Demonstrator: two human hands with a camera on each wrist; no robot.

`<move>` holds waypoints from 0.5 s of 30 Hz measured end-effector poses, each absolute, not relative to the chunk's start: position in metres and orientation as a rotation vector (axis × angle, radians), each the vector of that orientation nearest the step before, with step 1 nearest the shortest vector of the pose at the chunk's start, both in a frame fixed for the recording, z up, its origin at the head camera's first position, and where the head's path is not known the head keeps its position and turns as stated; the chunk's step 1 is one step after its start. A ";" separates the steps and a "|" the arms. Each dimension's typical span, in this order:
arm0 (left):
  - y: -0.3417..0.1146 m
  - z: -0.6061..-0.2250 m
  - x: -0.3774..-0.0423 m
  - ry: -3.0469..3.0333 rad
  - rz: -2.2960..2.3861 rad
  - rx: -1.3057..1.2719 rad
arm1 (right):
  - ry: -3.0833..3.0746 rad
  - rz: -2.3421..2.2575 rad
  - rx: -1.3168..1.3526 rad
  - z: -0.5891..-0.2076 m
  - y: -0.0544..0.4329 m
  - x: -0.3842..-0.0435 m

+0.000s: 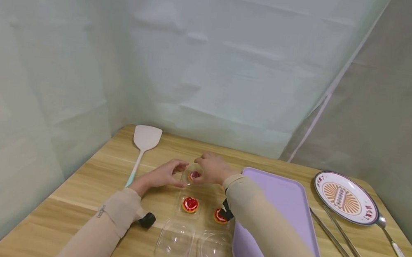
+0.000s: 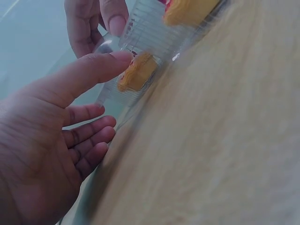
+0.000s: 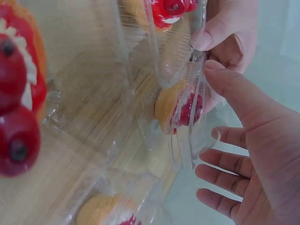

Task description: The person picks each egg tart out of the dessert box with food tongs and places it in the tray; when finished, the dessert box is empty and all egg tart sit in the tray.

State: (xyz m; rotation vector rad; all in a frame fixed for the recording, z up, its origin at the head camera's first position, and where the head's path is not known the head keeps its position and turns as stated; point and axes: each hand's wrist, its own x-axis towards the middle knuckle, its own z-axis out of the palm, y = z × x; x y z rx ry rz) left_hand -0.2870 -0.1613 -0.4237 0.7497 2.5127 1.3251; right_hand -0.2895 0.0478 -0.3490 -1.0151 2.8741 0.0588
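Observation:
A clear plastic box (image 3: 185, 126) with a small red-topped tart (image 1: 194, 175) inside stands between the two hands at the back of the group. My left hand (image 1: 166, 173) is at its left side, thumb and fingers spread apart. In the left wrist view the left thumb tip overlaps the box close to the tart (image 2: 137, 72). From the right, my right hand (image 1: 212, 168) reaches over, its thumb tip at the lid's edge in the right wrist view and its other fingers loosely extended beside the lid. Two more tarts, a front-left one (image 1: 190, 204) and a front-right one (image 1: 220, 216), sit nearer in clear boxes.
Empty clear box parts (image 1: 176, 239) lie nearest the body. A lilac tray (image 1: 281, 193) sits under the right forearm. Further right are a patterned plate (image 1: 346, 198), metal tongs (image 1: 347, 245) and a spoon (image 1: 397, 246). A white spatula (image 1: 147, 138) lies at back left.

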 end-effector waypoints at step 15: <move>-0.159 -0.422 -0.284 2.558 1.292 0.704 | 2.831 0.169 -1.045 -0.353 0.042 -0.290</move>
